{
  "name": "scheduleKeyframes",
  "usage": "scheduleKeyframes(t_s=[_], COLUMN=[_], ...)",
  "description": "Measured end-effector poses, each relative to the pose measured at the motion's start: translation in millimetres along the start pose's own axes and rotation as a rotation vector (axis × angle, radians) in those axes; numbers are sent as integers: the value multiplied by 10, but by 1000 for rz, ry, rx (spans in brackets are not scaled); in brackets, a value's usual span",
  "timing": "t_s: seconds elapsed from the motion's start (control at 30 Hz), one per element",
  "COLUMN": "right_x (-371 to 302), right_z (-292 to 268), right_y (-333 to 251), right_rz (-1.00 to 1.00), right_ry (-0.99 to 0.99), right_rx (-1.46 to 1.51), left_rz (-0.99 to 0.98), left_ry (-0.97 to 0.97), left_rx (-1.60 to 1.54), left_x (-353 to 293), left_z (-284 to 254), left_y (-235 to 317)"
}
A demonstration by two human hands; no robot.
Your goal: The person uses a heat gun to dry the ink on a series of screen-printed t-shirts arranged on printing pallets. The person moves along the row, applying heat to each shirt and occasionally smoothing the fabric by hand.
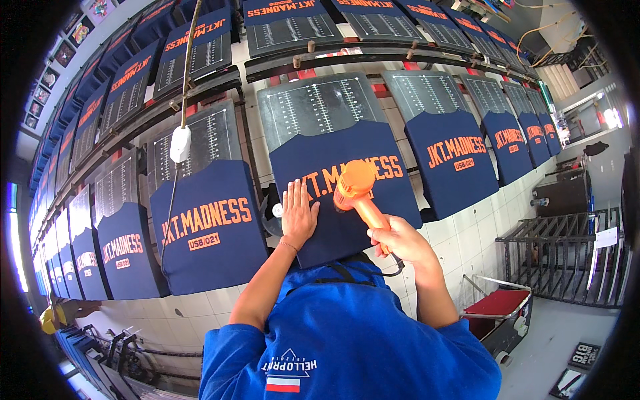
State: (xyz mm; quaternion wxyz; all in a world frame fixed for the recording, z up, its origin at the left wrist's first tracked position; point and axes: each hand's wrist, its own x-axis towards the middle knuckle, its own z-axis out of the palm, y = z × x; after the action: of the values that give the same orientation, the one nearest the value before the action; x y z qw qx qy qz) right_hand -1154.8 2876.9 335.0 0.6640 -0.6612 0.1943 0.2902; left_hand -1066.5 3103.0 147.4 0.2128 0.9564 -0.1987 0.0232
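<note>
Directly in front of me a navy T-shirt (333,237) with orange printed lettering is stretched over a dark platen (280,107) marked with white rulers. My left hand (299,212) lies flat on the shirt's left part, fingers straight and close together. In my right hand (403,241) is the handle of an orange heat gun (359,193). Its round head hangs over the middle of the print and hides some of the letters. A dark cord runs down from the handle, beside my right wrist.
Similar platens with navy shirts stand on both sides, such as the left shirt (208,263) and the right shirt (460,183). Another row lies beyond a dark rail (287,65). A white plug block (180,144) hangs from a cable. A red-seated chair (497,303) and black rack (567,257) stand at right.
</note>
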Motion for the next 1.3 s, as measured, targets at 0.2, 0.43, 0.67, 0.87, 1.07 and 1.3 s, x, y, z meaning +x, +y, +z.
scheduleKeyframes(t_s=[0.2,0.43,0.67,0.87,1.07,1.3], right_x=[24,9,-22,0,-9,-88], right_z=[-79,-133,-199,-196,-249,-335], right_y=[5,49,120,181,209,281], right_rz=[-12,-5,-47,-116,-137,-127], right_ry=[42,90,135,186,255,232], right_rx=[-13,28,65,110,101,99], left_rz=[18,6,80,118,46,93], left_ry=[-36,-32,-97,-153,-40,-67], left_rx=[13,72,41,34,74,47], left_x=[-85,19,-248,-233,133,-135], left_z=[-15,34,-11,-71,49,19], left_y=[40,-2,82,96,-1,157])
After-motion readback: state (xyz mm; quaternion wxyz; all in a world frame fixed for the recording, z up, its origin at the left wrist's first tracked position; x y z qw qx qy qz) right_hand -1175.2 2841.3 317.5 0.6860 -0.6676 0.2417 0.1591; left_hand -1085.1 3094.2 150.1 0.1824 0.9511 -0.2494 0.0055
